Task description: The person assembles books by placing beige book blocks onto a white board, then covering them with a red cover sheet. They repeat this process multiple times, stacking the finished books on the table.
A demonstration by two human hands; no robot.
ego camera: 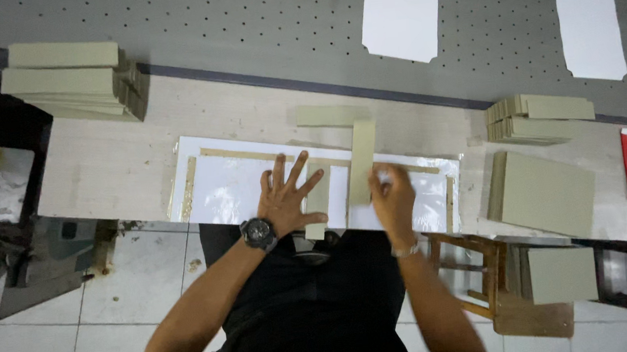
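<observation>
The glossy sheet [229, 189] is white, edged with olive-grey strips; the upright cardboard strip [362, 161] is the same khaki; the stacked boards [71, 81] are pale olive; the wristwatch [259, 234] is black; the perforated tabletop [236, 29] is grey, dotted with small holes.

Lying on the worktop [119, 169]: sheet [229, 189] at centre, left hand [285, 198] and right hand [393, 198] pressing on it, strip [361, 163] between them; board stack [74, 81] sitting far left, smaller stack [540, 117] right, stool [471, 268] standing below.
</observation>
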